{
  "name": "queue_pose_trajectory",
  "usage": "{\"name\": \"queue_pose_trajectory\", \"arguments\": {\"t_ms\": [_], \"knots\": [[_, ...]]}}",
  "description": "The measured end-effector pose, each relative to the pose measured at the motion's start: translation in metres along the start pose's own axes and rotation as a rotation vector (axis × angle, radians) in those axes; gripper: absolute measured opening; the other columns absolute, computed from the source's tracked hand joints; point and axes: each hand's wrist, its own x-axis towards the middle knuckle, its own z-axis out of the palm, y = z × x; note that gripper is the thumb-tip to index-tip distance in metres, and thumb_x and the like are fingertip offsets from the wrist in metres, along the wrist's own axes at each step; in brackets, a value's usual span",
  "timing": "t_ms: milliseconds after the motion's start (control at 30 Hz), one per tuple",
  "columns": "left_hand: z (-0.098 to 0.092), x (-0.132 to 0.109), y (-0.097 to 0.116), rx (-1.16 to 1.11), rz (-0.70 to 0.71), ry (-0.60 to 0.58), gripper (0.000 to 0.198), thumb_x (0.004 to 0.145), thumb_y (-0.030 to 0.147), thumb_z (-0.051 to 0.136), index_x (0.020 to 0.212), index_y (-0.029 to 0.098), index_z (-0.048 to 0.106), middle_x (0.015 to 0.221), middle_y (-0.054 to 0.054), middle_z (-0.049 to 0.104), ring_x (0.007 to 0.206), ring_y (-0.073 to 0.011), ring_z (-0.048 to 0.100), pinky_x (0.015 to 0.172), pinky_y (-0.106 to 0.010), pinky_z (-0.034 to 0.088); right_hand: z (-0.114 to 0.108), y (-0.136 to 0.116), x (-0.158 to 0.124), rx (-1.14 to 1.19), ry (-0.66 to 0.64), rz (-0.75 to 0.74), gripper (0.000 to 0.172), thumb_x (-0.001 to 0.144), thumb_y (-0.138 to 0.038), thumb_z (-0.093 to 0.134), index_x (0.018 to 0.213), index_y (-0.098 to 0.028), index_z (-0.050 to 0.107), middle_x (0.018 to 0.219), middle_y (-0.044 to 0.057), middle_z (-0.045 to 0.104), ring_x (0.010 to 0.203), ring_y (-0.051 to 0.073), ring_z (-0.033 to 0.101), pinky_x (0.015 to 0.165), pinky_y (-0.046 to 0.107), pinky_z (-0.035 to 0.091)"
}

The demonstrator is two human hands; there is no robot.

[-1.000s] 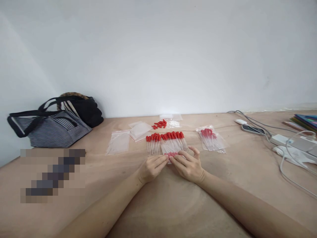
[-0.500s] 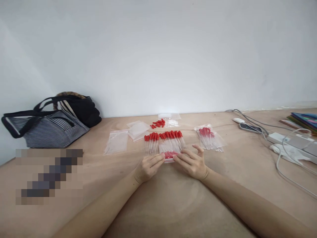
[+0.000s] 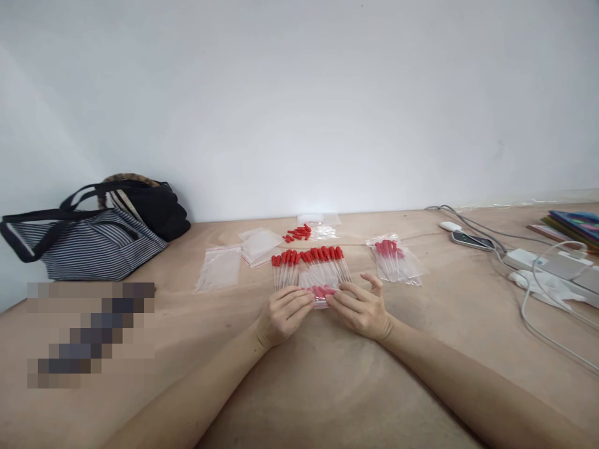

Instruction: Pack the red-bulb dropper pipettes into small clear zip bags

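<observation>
My left hand (image 3: pixel 285 313) and my right hand (image 3: pixel 361 308) pinch the near, sealing edge of a clear zip bag (image 3: pixel 321 304), one from each side. Through the plastic show the red bulbs of several droppers, their clear stems pointing away from me. The right index finger is raised. Just beyond my hands lies a row of droppers (image 3: pixel 322 254) with red bulbs at the far end and clear tips toward me. To the right rests another zip bag (image 3: pixel 397 268) with red-bulbed droppers inside.
Flat zip bags (image 3: pixel 219 268) lie left of the row. Loose red bulbs (image 3: pixel 298 234) and clear dropper tubes (image 3: pixel 324 232) lie behind it. A striped bag (image 3: pixel 103 243) stands at left; a power strip (image 3: pixel 561 268), cables and a phone-like device (image 3: pixel 472 241) are at right.
My left fingers have slid slightly right along the bag's near edge, closer to my right hand. The right hand has barely moved, and the view has shifted a little.
</observation>
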Motion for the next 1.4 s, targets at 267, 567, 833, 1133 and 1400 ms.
{"name": "queue_pose_trajectory", "arguments": {"t_ms": [267,567,833,1133,1400], "knots": [[-0.009,-0.002,-0.007,0.047,-0.046,-0.025,0.012,0.082,0.006,0.049,0.085,0.015,0.058,0.077,-0.005,0.068,0.076,-0.0154,0.065,0.073,-0.03,0.054,-0.012,0.011,-0.003,-0.004,0.01,0.093,0.015,0.079,-0.014,0.055,0.079,-0.027,0.062,0.065,-0.009,0.066,0.07,0.008,0.061,0.096,0.037,0.021],[-0.02,0.004,-0.009,0.133,-0.107,0.018,0.018,0.085,0.006,0.044,0.083,0.014,0.059,0.077,-0.006,0.067,0.076,-0.0139,0.066,0.074,-0.023,0.054,-0.005,0.013,-0.003,0.063,-0.056,0.121,0.014,0.079,-0.016,0.053,0.087,-0.024,0.06,0.073,-0.005,0.067,0.072,0.01,0.057,0.09,0.037,0.024],[-0.03,0.012,-0.008,0.118,-0.153,0.202,0.017,0.078,0.003,0.056,0.087,0.017,0.06,0.077,-0.002,0.065,0.084,-0.0167,0.065,0.075,-0.025,0.055,0.008,0.007,0.003,0.072,-0.212,0.321,0.039,0.074,-0.022,0.053,0.112,-0.017,0.052,0.096,0.007,0.062,0.085,0.018,0.054,0.083,0.036,0.03],[-0.01,0.053,-0.006,-0.362,-0.783,0.439,0.01,0.081,0.024,0.057,0.078,0.015,0.059,0.069,-0.001,0.063,0.059,-0.0129,0.064,0.056,-0.025,0.057,-0.009,0.024,0.012,0.568,-0.038,0.561,0.016,0.08,-0.024,0.047,0.085,-0.023,0.063,0.081,0.004,0.065,0.081,0.019,0.058,0.072,0.035,0.042],[0.045,0.062,-0.03,-0.691,-1.123,0.268,0.026,0.078,0.037,0.058,0.082,0.011,0.06,0.076,-0.006,0.067,0.06,-0.0168,0.066,0.055,-0.03,0.058,-0.019,0.035,0.017,1.242,-0.322,1.278,0.055,0.057,-0.037,0.073,0.106,-0.018,0.057,0.083,0.004,0.066,0.072,0.019,0.061,0.062,0.031,0.049]]}}
